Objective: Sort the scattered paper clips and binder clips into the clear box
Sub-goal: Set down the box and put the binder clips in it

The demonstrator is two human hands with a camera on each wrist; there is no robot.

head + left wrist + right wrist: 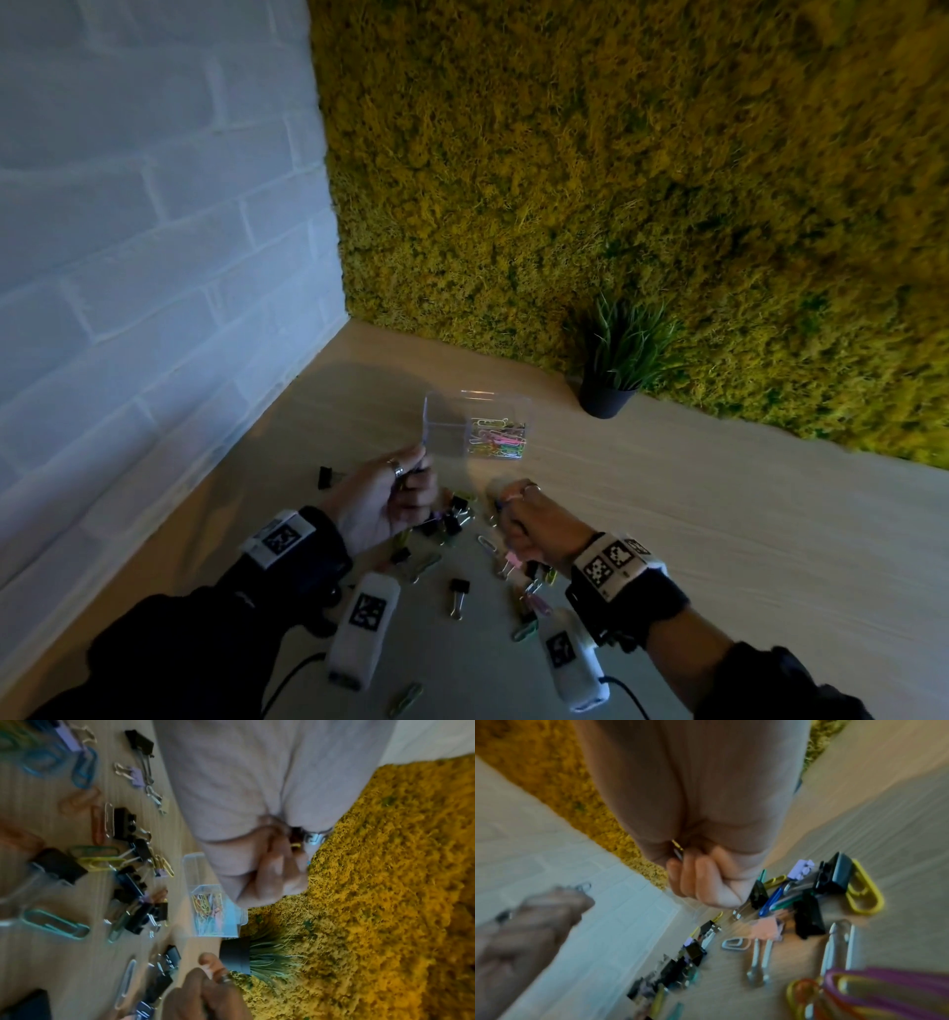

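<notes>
- Clear hard-plastic box [475, 429], rectangular and open-topped, middle of the head view, standing on the pale wood-grain tabletop [719, 514]. Its right compartment holds thin coloured wire paper clips [497, 439]; its left compartment looks bare — probably kept for the binder clips.
- Left hand [382, 501], lower middle of the head view, fingers curled and raised to the box's near left corner. It seems to pinch something small and dark with a yellow glint [295, 839]; whether it also touches the box wall I cannot tell.
- Right hand [521, 519], just right of the left and near it, closed into a loose fist above the scatter. A sliver of wire and gold shows between the fingers [677, 850] in the right wrist view, so it likely holds a clip or several; exactly what, I cannot tell.
- Scattered clips [462, 545] — spread on the tabletop below and between the hands, well short of the box. Black folded-steel binder clips [458, 591] with silver wire handles, lilac and pink ones, and large vinyl-coated paper clips in teal, yellow, blue and purple.
- Black binder clip [328, 475], lying alone left of the left hand.
- Small black pot of stiff green artificial grass [613, 370], upper right of the box, against the yellow-green moss wall [616, 154].
- White painted brick wall [128, 231], left of frame.
- Judgement: sorting partly done; many clips remain loose.
</notes>
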